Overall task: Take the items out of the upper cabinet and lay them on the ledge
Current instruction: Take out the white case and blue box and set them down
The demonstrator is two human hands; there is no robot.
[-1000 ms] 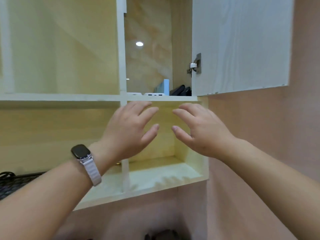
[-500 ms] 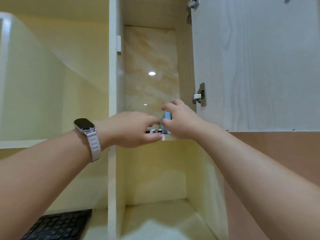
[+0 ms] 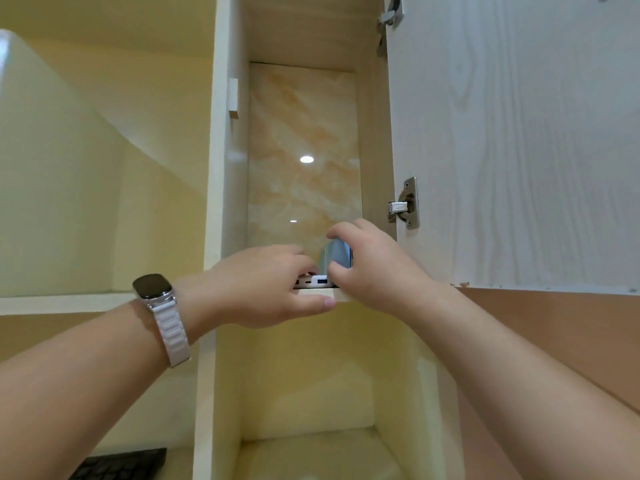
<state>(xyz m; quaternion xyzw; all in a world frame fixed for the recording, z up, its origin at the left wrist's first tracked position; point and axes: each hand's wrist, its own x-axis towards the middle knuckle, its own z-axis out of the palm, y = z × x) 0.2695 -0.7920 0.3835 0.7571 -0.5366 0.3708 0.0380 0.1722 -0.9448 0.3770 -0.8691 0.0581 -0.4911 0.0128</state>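
The upper cabinet [image 3: 304,140] stands open, its white door [image 3: 512,140] swung to the right. On its floor at the front edge lies a flat white device with ports [image 3: 317,281]. My left hand [image 3: 256,285] grips it, fingers over the top and thumb under the shelf edge. Upright just to the right stands a light-blue slim box [image 3: 337,256]. My right hand [image 3: 370,265] holds it, fingers curled over its top and thumb on its near face. The rest of the cabinet floor is hidden from below.
Below the cabinet is an open cubby with a pale ledge [image 3: 318,455]. A black keyboard [image 3: 121,464] lies on the ledge to the lower left. A wider open compartment [image 3: 104,168] lies to the left. Door hinges [image 3: 403,204] stick out near my right hand.
Both hands rose from in front of the lower cubby up to the cabinet floor. The left took hold of the white device, the right closed round the blue box.
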